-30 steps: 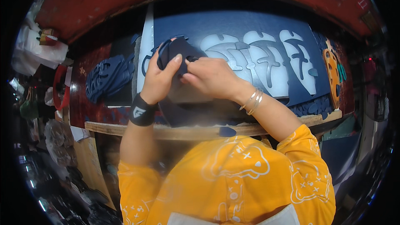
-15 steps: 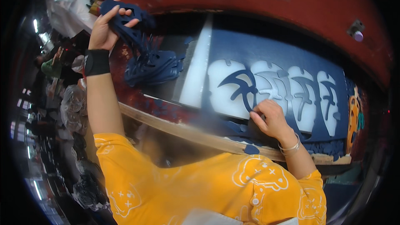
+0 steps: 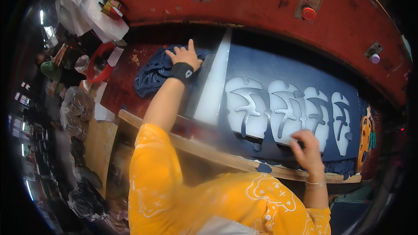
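A flat navy blue sheet point(image 3: 278, 56) lies on a white board, with several shield-shaped cutouts showing white. Curved, branched outlines stand inside these cutouts. My left hand point(image 3: 185, 56) rests on a heap of navy cut-out pieces point(image 3: 152, 72) to the left of the sheet. Its fingers are spread, and no piece is seen gripped in them. Over the near edge of the sheet, by the middle cutouts, is my right hand point(image 3: 307, 148). The fingers are loosely bent, thumb and forefinger apart, and nothing shows between them.
A red machine beam point(image 3: 252, 4) with red push buttons point(image 3: 308, 14) spans the far side. A wooden edge point(image 3: 217, 154) runs along the near side. An orange template-like piece point(image 3: 365, 139) lies at the right end. Plastic bags point(image 3: 80, 109) and a red ring point(image 3: 99, 63) are at the left.
My left hand has come down and right from the far left, letting go of the navy pieces onto the heap. The dark curved piece has left the leftmost cutout. My right hand moved right and nearer.
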A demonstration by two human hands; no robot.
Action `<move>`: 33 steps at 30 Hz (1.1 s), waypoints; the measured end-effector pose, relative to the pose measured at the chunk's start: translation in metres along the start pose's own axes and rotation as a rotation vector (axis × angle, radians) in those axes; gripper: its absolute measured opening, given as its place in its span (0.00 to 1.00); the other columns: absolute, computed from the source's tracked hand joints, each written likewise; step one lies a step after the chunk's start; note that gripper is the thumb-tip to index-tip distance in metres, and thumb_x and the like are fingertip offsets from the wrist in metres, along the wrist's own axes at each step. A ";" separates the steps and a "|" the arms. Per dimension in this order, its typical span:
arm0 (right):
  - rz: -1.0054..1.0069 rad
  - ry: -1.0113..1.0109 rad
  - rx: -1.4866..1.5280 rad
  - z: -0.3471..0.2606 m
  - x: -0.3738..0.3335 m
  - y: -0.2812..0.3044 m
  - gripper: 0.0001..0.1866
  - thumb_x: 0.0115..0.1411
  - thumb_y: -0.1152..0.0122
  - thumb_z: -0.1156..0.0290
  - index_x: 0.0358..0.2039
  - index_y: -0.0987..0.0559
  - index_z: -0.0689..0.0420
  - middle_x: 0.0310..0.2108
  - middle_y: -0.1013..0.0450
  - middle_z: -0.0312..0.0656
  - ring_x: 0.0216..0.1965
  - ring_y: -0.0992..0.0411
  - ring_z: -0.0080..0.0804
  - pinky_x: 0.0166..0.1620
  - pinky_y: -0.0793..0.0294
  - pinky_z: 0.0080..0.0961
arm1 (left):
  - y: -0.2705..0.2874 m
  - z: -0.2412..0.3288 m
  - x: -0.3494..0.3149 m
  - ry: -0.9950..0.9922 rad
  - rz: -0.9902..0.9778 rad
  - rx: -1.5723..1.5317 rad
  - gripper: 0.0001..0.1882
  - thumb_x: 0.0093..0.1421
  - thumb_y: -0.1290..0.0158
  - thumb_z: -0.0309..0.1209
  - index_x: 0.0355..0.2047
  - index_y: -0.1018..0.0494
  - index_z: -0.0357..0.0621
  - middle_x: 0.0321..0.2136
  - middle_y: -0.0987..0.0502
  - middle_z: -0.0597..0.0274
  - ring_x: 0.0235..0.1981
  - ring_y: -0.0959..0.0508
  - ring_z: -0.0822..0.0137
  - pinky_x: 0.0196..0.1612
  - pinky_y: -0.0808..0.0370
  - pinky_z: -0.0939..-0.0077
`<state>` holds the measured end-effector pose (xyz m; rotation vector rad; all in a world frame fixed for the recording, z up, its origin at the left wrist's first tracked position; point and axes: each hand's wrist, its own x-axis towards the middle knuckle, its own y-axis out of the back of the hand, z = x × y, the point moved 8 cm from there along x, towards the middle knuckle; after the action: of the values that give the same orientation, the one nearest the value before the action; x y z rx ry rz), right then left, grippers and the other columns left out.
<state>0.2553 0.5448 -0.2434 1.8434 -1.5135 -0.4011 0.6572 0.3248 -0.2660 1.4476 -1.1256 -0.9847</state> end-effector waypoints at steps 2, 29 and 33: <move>0.058 -0.047 -0.225 0.028 -0.031 0.054 0.15 0.46 0.41 0.80 0.38 0.25 0.59 0.40 0.29 0.49 0.43 0.31 0.47 0.47 0.31 0.33 | 0.030 -0.006 -0.047 -0.094 0.366 -0.240 0.41 0.55 0.43 0.45 0.65 0.48 0.46 0.52 0.30 0.45 0.55 0.33 0.48 0.59 0.44 0.41; 0.113 0.164 -0.614 0.079 -0.155 0.190 0.07 0.51 0.38 0.67 0.25 0.24 0.56 0.37 0.30 0.40 0.49 0.34 0.41 0.53 0.40 0.40 | 0.067 0.015 -0.271 -0.301 0.253 -1.443 0.19 0.67 0.57 0.29 0.57 0.36 0.35 0.48 0.29 0.59 0.43 0.28 0.73 0.49 0.32 0.80; -0.254 0.044 -0.339 0.048 -0.205 0.161 0.12 0.50 0.35 0.62 0.31 0.20 0.56 0.36 0.29 0.41 0.44 0.32 0.42 0.48 0.35 0.37 | 0.008 -0.011 -0.307 -0.140 0.019 -1.119 0.23 0.61 0.54 0.26 0.58 0.36 0.38 0.52 0.31 0.53 0.53 0.32 0.63 0.56 0.37 0.69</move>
<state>0.0534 0.7124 -0.2057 1.7591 -1.1047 -0.6879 0.5955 0.6259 -0.2508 0.4595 -0.4792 -1.3880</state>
